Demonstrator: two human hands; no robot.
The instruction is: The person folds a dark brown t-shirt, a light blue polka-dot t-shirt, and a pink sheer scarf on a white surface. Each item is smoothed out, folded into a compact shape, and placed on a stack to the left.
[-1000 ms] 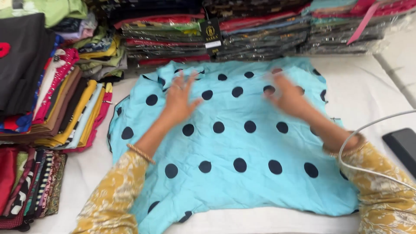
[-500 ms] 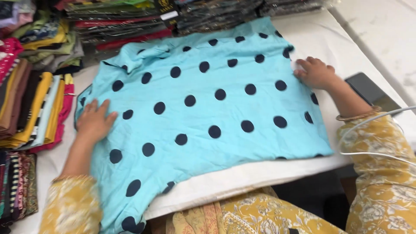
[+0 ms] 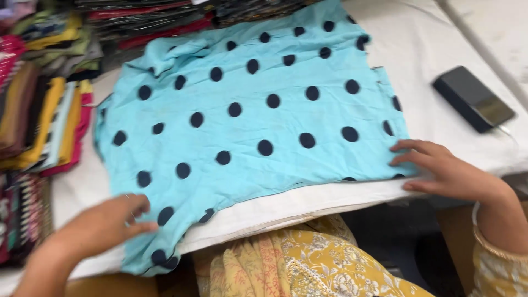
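- Folded cloth in many colours sits in upright stacks point(image 3: 38, 115) at the far left edge of the worktop point(image 3: 440, 49), showing yellow, brown, pink and striped edges; no tags can be made out on them.
- Left hand point(image 3: 107, 225) rests at the near left corner of the turquoise garment point(image 3: 264, 115), fingers curled lightly on the fabric's lower edge, pressing more than pinching; whether it actually grips a fold I cannot tell.
- Turquoise with dark navy dots, the garment lies spread flat across the white-covered worktop, its near left corner hanging slightly over the front edge. As a judgement, the laying-out and smoothing looks largely done: the middle is flat, with a few wrinkles left at the top left. No fold has been made in it yet, so any folding is not begun.
- More stacked clothing in clear wrappers point(image 3: 165, 16) runs along the back edge, behind the garment, in dark, red and green layers; labels there are too blurred to tell.
- Right hand point(image 3: 440, 170) lies open and flat, fingers spread, on the near right corner of the garment, holding nothing.
- Dark, flat, rectangular phone point(image 3: 473, 99) rests on the worktop well right of the garment, with a thin white cable at its near end.
- Yellow floral clothing point(image 3: 308, 264) of the person shows below the worktop edge.
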